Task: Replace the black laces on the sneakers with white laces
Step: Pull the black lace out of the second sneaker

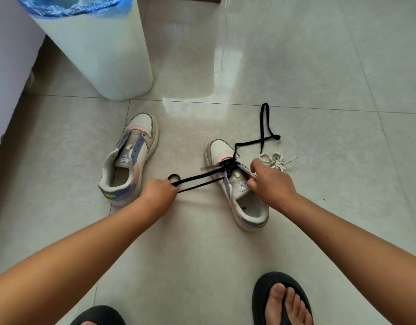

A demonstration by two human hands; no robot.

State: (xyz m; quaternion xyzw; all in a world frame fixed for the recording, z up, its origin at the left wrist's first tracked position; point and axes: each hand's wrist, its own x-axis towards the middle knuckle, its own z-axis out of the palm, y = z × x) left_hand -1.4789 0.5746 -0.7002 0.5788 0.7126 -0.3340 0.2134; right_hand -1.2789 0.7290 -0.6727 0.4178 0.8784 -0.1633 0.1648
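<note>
The left hand [160,191] grips the black lace [197,179], pulled taut from the right sneaker [239,191] on the floor [319,90]. The right hand [270,181] pinches that sneaker's tongue. White laces [276,161] lie just beside it; the left sneaker [132,158] stands unlaced.

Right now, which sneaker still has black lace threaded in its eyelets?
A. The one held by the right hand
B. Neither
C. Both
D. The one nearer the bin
A: the black lace crosses the eyelets of the right sneaker, which the right hand holds while the left hand pulls; the left sneaker shows bare eyelets.
</note>
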